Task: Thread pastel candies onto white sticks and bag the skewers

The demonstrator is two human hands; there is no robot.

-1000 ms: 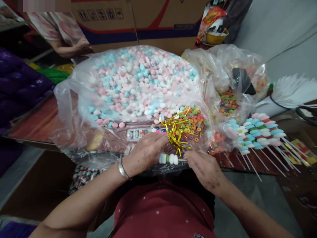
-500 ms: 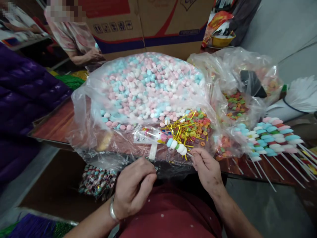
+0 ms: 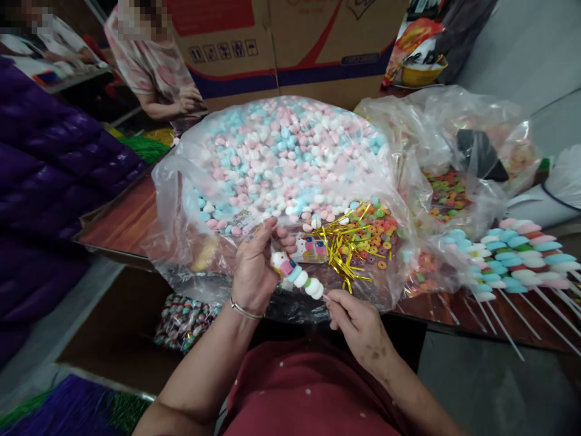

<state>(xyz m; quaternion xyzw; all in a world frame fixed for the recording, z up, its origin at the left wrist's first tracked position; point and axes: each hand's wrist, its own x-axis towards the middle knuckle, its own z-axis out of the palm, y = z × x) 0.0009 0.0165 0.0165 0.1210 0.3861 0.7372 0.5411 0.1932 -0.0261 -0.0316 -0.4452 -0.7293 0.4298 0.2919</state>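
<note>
My right hand (image 3: 356,321) pinches the white stick (image 3: 325,297) of a marshmallow skewer. Blue, white and green pieces (image 3: 306,283) are threaded along the skewer, which slants up to the left. Printed plastic (image 3: 282,263) with pink and blue patterns shows at its upper end. Beside that end, my left hand (image 3: 255,263) is raised with its fingers bent and apart; its palm side is partly hidden. Behind the skewer lies another printed plastic bag (image 3: 313,247), just right of my left fingertips. Gold twist ties (image 3: 347,239) lie scattered right of it.
A large clear bag of marshmallows (image 3: 281,151) fills the table's middle. Gummy rings (image 3: 374,239) lie to its right. Finished marshmallow skewers (image 3: 521,257) are stacked at right. An open carton (image 3: 113,333) holds packed sticks (image 3: 184,321) at lower left. A person (image 3: 158,79) stands behind.
My left hand has risen from a closed pose near the table edge to the skewer's upper end, its fingers opening. My right hand has brought the skewer left and slightly toward me.
</note>
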